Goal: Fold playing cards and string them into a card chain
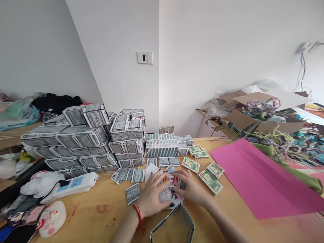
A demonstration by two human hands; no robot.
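Note:
Loose playing cards [167, 195] lie bunched between my two hands, low over the table. My left hand [153, 194], with a red string at its wrist, grips the bunch from the left, fingers spread over the top and thumb along the lower edge. From the other side, my right hand [191, 189] curls its fingers and thumb round the cards. A card with red print [174, 181] shows between the fingers. Just below stands a bent strip frame [188, 217] with a patterned edge. More face-down cards [138, 175] are scattered beyond my left hand.
Tall stacks of patterned card blocks [81, 136] rise at the back left, beside a block of upright decks [162, 145]. Green card packs [211, 180] and a pink sheet [255, 182] lie right. A power strip [73, 185] and white mouse-shaped object [53, 217] are left.

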